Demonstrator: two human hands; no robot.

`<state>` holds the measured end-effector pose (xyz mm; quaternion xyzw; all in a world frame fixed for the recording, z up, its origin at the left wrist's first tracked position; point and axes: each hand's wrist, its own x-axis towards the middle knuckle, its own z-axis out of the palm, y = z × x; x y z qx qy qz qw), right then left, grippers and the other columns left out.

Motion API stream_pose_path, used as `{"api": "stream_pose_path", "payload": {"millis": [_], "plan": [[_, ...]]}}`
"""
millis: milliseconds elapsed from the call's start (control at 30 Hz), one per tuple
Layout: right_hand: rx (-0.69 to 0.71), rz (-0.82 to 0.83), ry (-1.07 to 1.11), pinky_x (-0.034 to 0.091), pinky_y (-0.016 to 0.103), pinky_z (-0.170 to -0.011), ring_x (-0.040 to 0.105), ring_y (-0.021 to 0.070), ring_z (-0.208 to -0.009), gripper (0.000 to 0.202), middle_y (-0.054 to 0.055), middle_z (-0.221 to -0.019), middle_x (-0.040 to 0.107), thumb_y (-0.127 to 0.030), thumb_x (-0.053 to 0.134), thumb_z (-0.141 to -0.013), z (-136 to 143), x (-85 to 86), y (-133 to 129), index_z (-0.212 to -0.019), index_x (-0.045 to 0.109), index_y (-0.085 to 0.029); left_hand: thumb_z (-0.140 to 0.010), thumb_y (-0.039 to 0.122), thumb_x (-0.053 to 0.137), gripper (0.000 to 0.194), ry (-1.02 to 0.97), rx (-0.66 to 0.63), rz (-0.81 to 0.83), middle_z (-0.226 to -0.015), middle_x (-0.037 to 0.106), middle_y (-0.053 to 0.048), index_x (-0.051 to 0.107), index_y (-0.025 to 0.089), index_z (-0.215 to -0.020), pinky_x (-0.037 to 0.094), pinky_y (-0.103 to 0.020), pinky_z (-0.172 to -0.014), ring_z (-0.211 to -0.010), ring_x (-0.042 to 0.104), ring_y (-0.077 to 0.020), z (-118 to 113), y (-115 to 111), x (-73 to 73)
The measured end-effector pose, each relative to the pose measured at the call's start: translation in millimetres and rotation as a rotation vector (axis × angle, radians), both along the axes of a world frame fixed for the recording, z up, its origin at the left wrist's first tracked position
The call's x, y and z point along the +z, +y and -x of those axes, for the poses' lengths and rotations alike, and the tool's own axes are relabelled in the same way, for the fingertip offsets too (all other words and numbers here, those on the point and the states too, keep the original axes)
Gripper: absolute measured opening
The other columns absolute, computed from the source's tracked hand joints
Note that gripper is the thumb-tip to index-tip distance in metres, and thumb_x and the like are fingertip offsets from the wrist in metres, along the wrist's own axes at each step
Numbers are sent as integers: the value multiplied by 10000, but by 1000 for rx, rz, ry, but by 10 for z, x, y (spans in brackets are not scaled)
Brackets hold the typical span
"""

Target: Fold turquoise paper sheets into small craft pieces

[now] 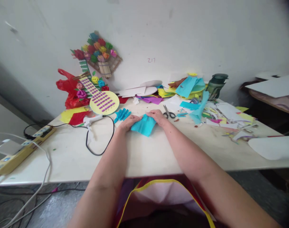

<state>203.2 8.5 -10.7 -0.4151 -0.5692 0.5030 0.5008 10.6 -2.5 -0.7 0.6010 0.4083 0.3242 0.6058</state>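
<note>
Both hands pinch a piece of bright blue paper [144, 126] above the white table. My left hand [130, 122] grips its upper left edge, and my right hand [157, 116] grips its upper right edge. The paper hangs towards the front between them, slightly creased. Just beyond my left hand lies a small group of folded blue paper pieces [122, 114]. Scissors with black handles [169, 114] rest to the right of my right hand.
A glue gun [93, 119] with a looping black cord lies left, near a power strip [23, 151]. Paper flowers and a yellow round-ended craft [104, 103] stand behind it. Paper scraps [220, 115] and a green bottle [216, 86] are on the right.
</note>
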Motion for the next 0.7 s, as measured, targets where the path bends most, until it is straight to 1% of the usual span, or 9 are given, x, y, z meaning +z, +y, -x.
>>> {"api": "stream_pose_path", "payload": {"millis": [100,133,200,300,400,467,533,600,700], "plan": [[23,47,58,262,238,-451,354,75,-434,374,-64,-456,439,-462,746,-519,-31,6,18,-542,505,-176,-688,511,681,362,-147,-3,-2,-568,519,6,595,164,-632,435,-285,-574,-540,478,-108,-10,26,-35],[43,66,72,280,240,-457,373,78,-437,368,-58,-466,463,-459,750,-519,-35,10,17,-557,521,-173,-701,518,665,362,-192,2,-10,-606,544,-5,608,162,-670,451,-300,-610,-581,512,-123,-17,27,-40],[97,100,78,304,242,-463,397,83,-436,357,-51,-473,487,-451,754,-527,-30,22,2,-576,539,-170,-716,511,653,349,-225,19,-36,-645,568,-11,616,165,-698,454,-300,-625,-603,530,-128,-30,17,-37],[174,134,31,308,240,-454,394,80,-420,340,-57,-448,480,-425,761,-527,1,35,-40,-570,541,-169,-678,458,701,298,-144,7,-68,-620,555,8,615,172,-678,425,-262,-572,-559,503,-106,-41,-17,-10],[212,136,-26,289,231,-436,371,71,-404,321,-66,-421,462,-399,764,-520,28,34,-74,-555,547,-165,-598,384,766,266,-21,-53,-55,-579,547,20,624,168,-658,385,-243,-509,-511,475,-94,-48,-45,19],[214,126,-41,280,228,-432,365,67,-402,312,-67,-414,458,-397,759,-526,36,25,-80,-548,556,-161,-560,357,789,265,23,-73,-42,-571,563,19,633,163,-654,372,-239,-490,-495,471,-92,-54,-51,26],[186,110,-25,294,228,-441,384,71,-418,304,-59,-435,487,-397,760,-525,41,14,-74,-563,579,-155,-543,360,798,277,33,-66,-37,-550,561,25,625,163,-631,358,-234,-476,-476,458,-86,-58,-45,19],[143,93,34,334,231,-470,432,82,-457,309,-45,-488,541,-406,766,-526,47,5,-60,-613,616,-151,-534,375,804,301,10,-39,-41,-524,542,36,600,164,-602,344,-229,-464,-455,438,-77,-59,-27,-3],[65,92,190,410,246,-543,513,110,-541,354,-19,-571,604,-450,775,-532,61,3,-38,-666,629,-156,-525,399,810,343,-69,20,-61,-532,534,39,583,159,-615,355,-230,-476,-458,442,-74,-61,11,-49]]}}
